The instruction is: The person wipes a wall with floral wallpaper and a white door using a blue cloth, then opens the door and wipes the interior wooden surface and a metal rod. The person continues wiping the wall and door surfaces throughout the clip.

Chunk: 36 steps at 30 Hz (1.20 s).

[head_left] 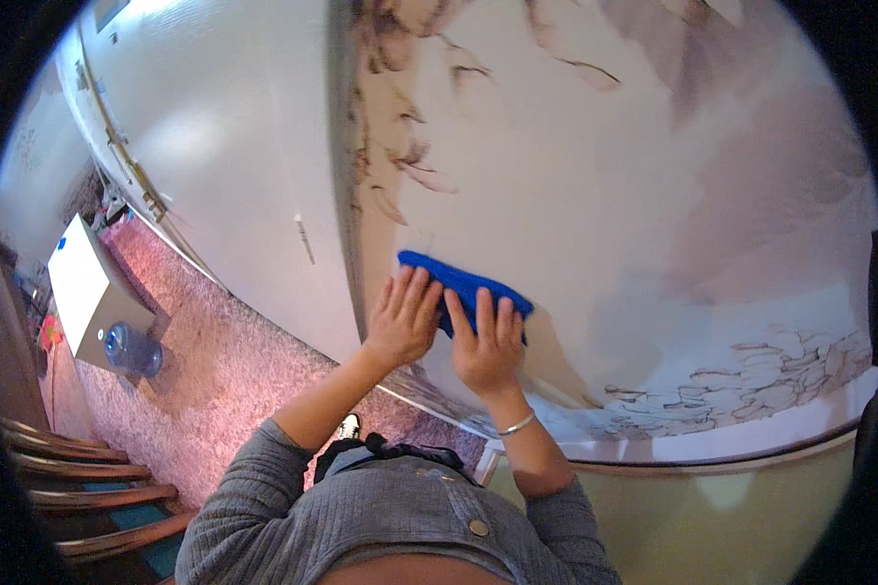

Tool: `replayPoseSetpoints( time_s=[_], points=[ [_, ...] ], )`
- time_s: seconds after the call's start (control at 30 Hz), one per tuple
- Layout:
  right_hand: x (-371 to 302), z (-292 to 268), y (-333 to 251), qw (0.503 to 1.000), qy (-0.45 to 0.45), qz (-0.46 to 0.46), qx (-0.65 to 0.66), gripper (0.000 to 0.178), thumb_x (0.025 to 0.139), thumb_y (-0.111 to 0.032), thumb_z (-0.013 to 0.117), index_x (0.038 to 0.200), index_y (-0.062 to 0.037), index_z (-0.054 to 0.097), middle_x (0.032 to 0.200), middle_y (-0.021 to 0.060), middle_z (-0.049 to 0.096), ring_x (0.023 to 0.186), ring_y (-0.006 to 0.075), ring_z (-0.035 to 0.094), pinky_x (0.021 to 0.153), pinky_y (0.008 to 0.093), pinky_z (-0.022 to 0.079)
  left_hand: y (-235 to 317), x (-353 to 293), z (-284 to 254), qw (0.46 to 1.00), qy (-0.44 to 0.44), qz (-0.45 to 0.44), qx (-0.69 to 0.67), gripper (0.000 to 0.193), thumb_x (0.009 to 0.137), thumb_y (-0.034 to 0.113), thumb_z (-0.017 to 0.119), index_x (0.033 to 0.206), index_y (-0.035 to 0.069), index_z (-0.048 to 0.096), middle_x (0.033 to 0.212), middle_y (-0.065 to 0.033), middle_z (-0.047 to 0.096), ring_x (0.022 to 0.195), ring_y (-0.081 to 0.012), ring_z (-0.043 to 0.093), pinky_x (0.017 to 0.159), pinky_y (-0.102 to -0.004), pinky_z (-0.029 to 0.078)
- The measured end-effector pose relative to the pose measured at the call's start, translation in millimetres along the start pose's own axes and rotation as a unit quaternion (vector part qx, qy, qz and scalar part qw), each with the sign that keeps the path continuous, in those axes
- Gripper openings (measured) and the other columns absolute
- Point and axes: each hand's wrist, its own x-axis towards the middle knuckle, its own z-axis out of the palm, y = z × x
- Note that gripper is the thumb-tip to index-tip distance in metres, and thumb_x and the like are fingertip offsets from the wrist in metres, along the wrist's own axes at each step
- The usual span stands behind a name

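Note:
A folded blue cloth (468, 283) lies pressed against a pale wall (605, 224) with a printed leaf and petal pattern. At the cloth's left end, my left hand (403, 317) holds it to the surface with its fingers. My right hand (486, 346), wearing a silver bangle on the wrist, holds the lower right part with fingers stretched over it. The cloth's underside and what lies beneath my palms are hidden.
A white door panel (234, 127) adjoins the wall at left. On the pink carpet (234, 370) stand a white cabinet (88, 283) and a clear blue water jug (135, 351). Curved metal rails (98, 497) rise at lower left. A ledge (693, 456) edges the wall's bottom.

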Motion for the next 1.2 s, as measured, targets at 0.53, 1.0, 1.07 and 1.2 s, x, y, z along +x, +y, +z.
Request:
replayPoseSetpoints(
  time_s=[0.53, 1.0, 1.07, 1.2],
  points=[
    [151, -70, 52, 0.995, 0.048, 0.061, -0.06, 0.043, 0.099, -0.022, 0.047, 0.14, -0.0268, 0.059, 0.153, 0.0069, 0.047, 0.144, 0.0255, 0.038, 0.119, 0.0544, -0.005, 1, 167, -59, 0.997, 0.066, -0.008, 0.04, 0.054, 0.096, 0.019, 0.048, 0.146, 0.0, 0.045, 0.157, -0.0201, 0.036, 0.149, -0.0349, 0.029, 0.122, -0.05, 0.009],
    [-50, -42, 73, 0.981, 0.09, 0.15, -0.081, 0.045, 0.105, -0.034, 0.044, 0.142, -0.0087, 0.052, 0.16, 0.0299, 0.018, 0.148, 0.0518, 0.011, 0.116, 0.0652, 0.005, 97, 79, -24, 0.98, -0.089, 0.171, -0.043, 0.053, 0.094, 0.027, 0.048, 0.144, 0.012, 0.052, 0.153, -0.0089, 0.044, 0.144, -0.0269, 0.037, 0.12, -0.0487, 0.017],
    [-72, -27, 62, 0.987, 0.07, 0.119, -0.084, 0.046, 0.105, -0.033, 0.045, 0.144, -0.0081, 0.051, 0.16, 0.03, 0.018, 0.148, 0.0521, 0.01, 0.115, 0.0653, 0.009, 92, 46, -14, 0.984, -0.088, 0.148, -0.05, 0.051, 0.093, 0.027, 0.049, 0.142, 0.012, 0.054, 0.151, -0.0093, 0.047, 0.142, -0.0276, 0.039, 0.12, -0.0493, 0.019],
    [-80, 4, 25, 0.995, 0.023, 0.067, -0.073, 0.041, 0.102, -0.026, 0.052, 0.141, -0.0134, 0.056, 0.16, 0.0277, 0.022, 0.148, 0.0495, 0.012, 0.115, 0.0647, 0.011, 68, -7, -1, 0.993, -0.087, 0.046, -0.059, 0.047, 0.091, 0.022, 0.058, 0.136, 0.009, 0.058, 0.146, -0.015, 0.049, 0.14, -0.0344, 0.041, 0.116, -0.0516, 0.028]
  ],
)
